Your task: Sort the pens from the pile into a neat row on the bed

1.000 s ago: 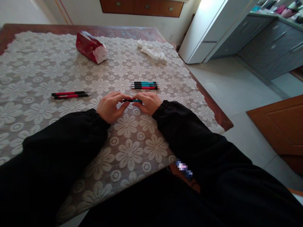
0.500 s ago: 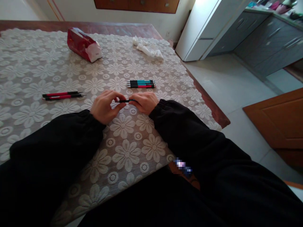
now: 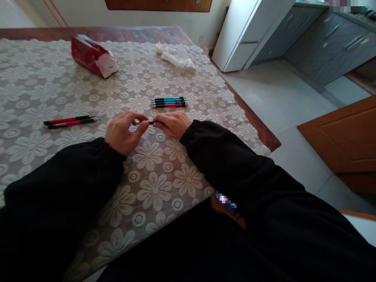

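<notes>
Two hands share one dark pen just above the counter: the left hand pinches its tip end, the right hand closes its grip around the barrel. At twelve o'clock lie four pens; at nine o'clock, two red pens.

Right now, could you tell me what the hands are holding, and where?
Both the left hand and right hand pinch one pen, each at one end.
</notes>
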Motion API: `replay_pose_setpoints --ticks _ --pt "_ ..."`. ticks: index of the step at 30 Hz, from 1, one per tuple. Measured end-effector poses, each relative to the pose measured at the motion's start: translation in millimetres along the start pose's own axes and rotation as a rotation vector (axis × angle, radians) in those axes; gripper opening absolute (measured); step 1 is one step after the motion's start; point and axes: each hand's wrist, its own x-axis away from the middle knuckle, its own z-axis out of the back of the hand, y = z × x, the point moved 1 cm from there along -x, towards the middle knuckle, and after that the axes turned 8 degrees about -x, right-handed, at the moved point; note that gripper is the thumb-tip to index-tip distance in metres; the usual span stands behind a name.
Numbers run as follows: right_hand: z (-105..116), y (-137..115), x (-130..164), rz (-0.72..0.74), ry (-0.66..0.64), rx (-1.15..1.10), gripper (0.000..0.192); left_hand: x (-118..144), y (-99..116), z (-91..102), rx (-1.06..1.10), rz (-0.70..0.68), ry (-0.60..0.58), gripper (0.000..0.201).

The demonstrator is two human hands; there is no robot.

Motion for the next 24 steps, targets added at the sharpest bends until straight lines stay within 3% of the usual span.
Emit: replay_pose_setpoints --ticks 4,9,14,19,24 --pt "1 -1 -1 -0.02 -0.017 0.038 0.047 -1 -2 -2.7 -0.03 -0.052 -0.054 0.032" --pt "3 -3 0 -0.044 -0.034 0.1 0.046 0 1 1.3 -0.022 -0.021 0.038 0.028" --pt "4 -6 -1 0.044 -0.041 0.153 0.043 -1 -1 0.0 -0.049 -0.031 -0.1 0.044" --pt "5 -5 0 -0.055 -0.118 0.083 0.04 1 -4 -3.9 -0.123 -0.112 -0.028 0.034" --pt "15 9 -1 0.024 -0.044 -0.003 0.042 0 -2 2.0 -0.058 0.07 -0.031 0.04"
